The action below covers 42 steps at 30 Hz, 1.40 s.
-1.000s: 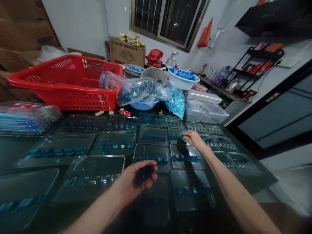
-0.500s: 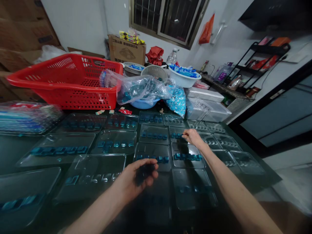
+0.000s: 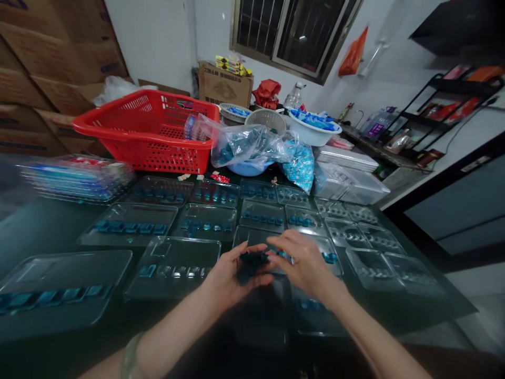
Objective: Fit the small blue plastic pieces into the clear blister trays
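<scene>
My left hand (image 3: 232, 276) is curled around a small cluster of dark blue pieces (image 3: 252, 263), which its fingers partly hide. My right hand (image 3: 303, 263) comes in from the right, its fingertips at that cluster and a few small blue bits (image 3: 281, 253). Whether it grips anything is hidden. Both hands hover over a clear plastic blister tray (image 3: 256, 237). Many similar trays lie across the dark table, holding rows of teal-blue pieces, such as one (image 3: 171, 268) just left of my hands and another (image 3: 128, 223) farther left.
Behind the trays stand a red plastic basket (image 3: 165, 152), a clear bag of blue pieces (image 3: 250, 147), a speckled blue bag (image 3: 300, 166) and a white bowl (image 3: 313, 134). Stacked trays (image 3: 79, 179) lie far left; clear plastic boxes (image 3: 347, 179) sit right.
My right hand has left the tray on the right and swung left to meet my left hand. The whole view has also shifted, with the table's contents now appearing farther right.
</scene>
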Each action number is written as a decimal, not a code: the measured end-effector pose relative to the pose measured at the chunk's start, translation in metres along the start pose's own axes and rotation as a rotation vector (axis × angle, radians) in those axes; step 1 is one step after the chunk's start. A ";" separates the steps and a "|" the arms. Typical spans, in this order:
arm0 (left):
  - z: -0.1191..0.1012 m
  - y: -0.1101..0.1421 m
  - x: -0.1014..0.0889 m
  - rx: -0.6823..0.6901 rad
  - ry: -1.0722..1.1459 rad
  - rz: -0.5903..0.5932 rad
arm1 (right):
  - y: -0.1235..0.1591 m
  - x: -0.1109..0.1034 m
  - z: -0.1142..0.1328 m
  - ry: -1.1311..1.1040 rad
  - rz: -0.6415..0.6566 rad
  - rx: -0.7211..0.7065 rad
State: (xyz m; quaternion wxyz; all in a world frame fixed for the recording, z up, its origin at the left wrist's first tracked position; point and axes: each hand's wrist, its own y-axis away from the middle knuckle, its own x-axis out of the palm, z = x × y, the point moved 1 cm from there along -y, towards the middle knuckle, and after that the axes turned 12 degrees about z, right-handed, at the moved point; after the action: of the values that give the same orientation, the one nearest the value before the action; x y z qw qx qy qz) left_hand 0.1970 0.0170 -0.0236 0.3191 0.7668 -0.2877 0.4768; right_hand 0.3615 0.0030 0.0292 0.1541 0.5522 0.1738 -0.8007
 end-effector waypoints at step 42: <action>0.009 0.009 0.011 0.021 -0.421 0.087 | 0.023 0.033 0.021 -1.300 -0.147 0.291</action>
State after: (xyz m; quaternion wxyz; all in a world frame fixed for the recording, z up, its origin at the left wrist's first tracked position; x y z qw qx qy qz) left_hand 0.1992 0.0031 -0.0142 0.2231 0.8396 -0.3759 0.3226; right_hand 0.3423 -0.0291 0.0023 0.0966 -0.0407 -0.0269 -0.9941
